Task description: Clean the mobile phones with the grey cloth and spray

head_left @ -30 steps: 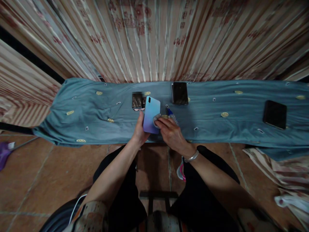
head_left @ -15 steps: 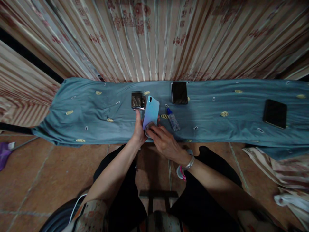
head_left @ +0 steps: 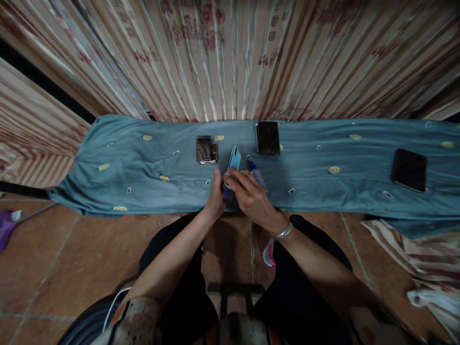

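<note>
A light-blue and violet smartphone (head_left: 235,158) is tilted nearly edge-on above the cloth-covered surface. My left hand (head_left: 215,199) is closed around its lower part, thumb pointing up. In the fingers of my right hand (head_left: 253,199) is a small greyish round pad (head_left: 228,178), pressed against the phone's side; its exact kind is hard to make out. Just beyond my right fingers lies a clear spray bottle (head_left: 259,176) with a blue top, partly hidden by that hand.
A blue-green patterned cloth (head_left: 187,191) covers the long surface. On it lie a stack of dark phones (head_left: 207,151), partly pixelated, a black tablet-like stack (head_left: 268,138) and a black flat case (head_left: 408,170). A striped curtain (head_left: 230,62) hangs behind.
The phone has turned from showing its back to nearly edge-on and shifted right. Both hands moved slightly right, and the pad went from the back's lower end to the side.
</note>
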Demonstrator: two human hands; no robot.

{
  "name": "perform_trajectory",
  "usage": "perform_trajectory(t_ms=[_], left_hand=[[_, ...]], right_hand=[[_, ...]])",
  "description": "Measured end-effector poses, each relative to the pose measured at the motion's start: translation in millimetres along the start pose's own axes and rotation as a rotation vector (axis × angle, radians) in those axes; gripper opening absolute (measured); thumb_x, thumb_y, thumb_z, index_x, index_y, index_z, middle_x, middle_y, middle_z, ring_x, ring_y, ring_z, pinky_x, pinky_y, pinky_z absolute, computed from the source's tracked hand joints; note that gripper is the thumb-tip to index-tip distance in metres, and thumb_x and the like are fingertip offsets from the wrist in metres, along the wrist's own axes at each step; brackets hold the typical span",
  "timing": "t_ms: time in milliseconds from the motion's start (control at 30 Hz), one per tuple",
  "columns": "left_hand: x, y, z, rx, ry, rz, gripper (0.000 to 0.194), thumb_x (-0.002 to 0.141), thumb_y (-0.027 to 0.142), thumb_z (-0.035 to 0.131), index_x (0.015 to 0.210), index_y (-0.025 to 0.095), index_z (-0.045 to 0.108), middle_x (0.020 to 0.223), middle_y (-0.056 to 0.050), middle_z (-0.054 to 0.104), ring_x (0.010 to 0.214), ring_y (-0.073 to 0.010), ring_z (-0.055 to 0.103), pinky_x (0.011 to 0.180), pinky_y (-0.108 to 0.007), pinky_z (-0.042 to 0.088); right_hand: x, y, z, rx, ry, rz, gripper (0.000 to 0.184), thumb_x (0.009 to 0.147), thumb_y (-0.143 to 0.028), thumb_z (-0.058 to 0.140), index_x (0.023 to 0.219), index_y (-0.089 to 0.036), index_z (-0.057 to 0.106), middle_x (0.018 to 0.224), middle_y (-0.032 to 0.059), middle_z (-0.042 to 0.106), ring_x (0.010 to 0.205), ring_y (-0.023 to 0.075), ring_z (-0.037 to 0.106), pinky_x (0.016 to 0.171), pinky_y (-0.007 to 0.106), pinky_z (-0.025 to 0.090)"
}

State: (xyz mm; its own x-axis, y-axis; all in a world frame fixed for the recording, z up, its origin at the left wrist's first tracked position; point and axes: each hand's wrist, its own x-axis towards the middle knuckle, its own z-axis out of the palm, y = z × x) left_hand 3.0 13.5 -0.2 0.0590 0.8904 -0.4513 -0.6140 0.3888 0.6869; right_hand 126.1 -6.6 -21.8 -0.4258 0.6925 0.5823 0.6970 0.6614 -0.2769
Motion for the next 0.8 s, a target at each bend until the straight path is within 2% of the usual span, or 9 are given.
perform_trajectory(t_ms=[100, 167, 367, 500, 600, 800], left_hand=[[0.3, -2.3, 1.0, -0.006, -0.018, 0.019, 0.050, 0.107, 0.042, 0.037, 0.105, 0.012, 0.077, 0.099, -0.009, 0.079, 0.120, -0.0207, 0.068, 0.105, -0.029, 0.051], [0.9, -0.6, 0.2, 0.002, -0.025, 0.012, 0.051, 0.108, 0.042, 0.035, 0.103, 0.013, 0.076, 0.094, -0.008, 0.078, 0.116, -0.0192, 0.070, 0.102, -0.028, 0.052], [4.8, 9.4, -9.1, 0.004, -0.015, -0.076, 0.061, 0.097, 0.069, 0.045, 0.093, 0.017, 0.075, 0.070, -0.002, 0.070, 0.076, -0.0159, 0.071, 0.073, -0.024, 0.056], [6.3, 15.2, -11.2, 0.009, 0.033, -0.153, 0.072, 0.096, 0.074, 0.037, 0.091, 0.014, 0.076, 0.068, -0.006, 0.072, 0.067, -0.0163, 0.070, 0.059, -0.024, 0.052], [7.7, 18.8, -11.9, -0.011, 0.023, -0.175, 0.073, 0.098, 0.072, 0.033, 0.094, 0.013, 0.077, 0.067, -0.008, 0.073, 0.071, -0.0191, 0.073, 0.060, -0.026, 0.054], [12.7, 19.6, -17.7, -0.056, -0.032, -0.088, 0.070, 0.093, 0.076, 0.044, 0.096, 0.013, 0.076, 0.079, -0.012, 0.077, 0.082, -0.0231, 0.076, 0.071, -0.029, 0.058]], right_hand=[[2.5, 3.9, -2.2, 0.002, -0.002, 0.039, 0.043, 0.100, -0.007, 0.044, 0.135, -0.017, 0.068, 0.141, 0.0172, 0.065, 0.120, 0.0287, 0.063, 0.109, 0.049, 0.054], [2.1, 1.2, -2.8, 0.018, -0.006, 0.031, 0.043, 0.101, -0.008, 0.044, 0.135, -0.017, 0.068, 0.140, 0.0167, 0.066, 0.120, 0.0285, 0.063, 0.109, 0.050, 0.054], [-4.4, -14.2, -6.3, 0.092, -0.061, -0.066, 0.044, 0.102, -0.009, 0.044, 0.140, -0.019, 0.064, 0.138, 0.0151, 0.066, 0.117, 0.0267, 0.064, 0.106, 0.048, 0.056], [-7.1, -18.9, -8.9, 0.079, -0.078, -0.140, 0.039, 0.104, -0.010, 0.043, 0.135, -0.016, 0.066, 0.133, 0.0154, 0.068, 0.114, 0.0249, 0.065, 0.102, 0.044, 0.059], [-9.2, -18.7, -8.1, 0.059, -0.075, -0.157, 0.036, 0.104, -0.010, 0.043, 0.127, -0.014, 0.070, 0.128, 0.0158, 0.069, 0.113, 0.0251, 0.064, 0.100, 0.043, 0.059], [-15.2, -11.4, -4.0, 0.069, -0.122, -0.099, 0.037, 0.101, -0.008, 0.046, 0.124, -0.019, 0.072, 0.131, 0.0138, 0.069, 0.114, 0.0259, 0.062, 0.102, 0.046, 0.059]])
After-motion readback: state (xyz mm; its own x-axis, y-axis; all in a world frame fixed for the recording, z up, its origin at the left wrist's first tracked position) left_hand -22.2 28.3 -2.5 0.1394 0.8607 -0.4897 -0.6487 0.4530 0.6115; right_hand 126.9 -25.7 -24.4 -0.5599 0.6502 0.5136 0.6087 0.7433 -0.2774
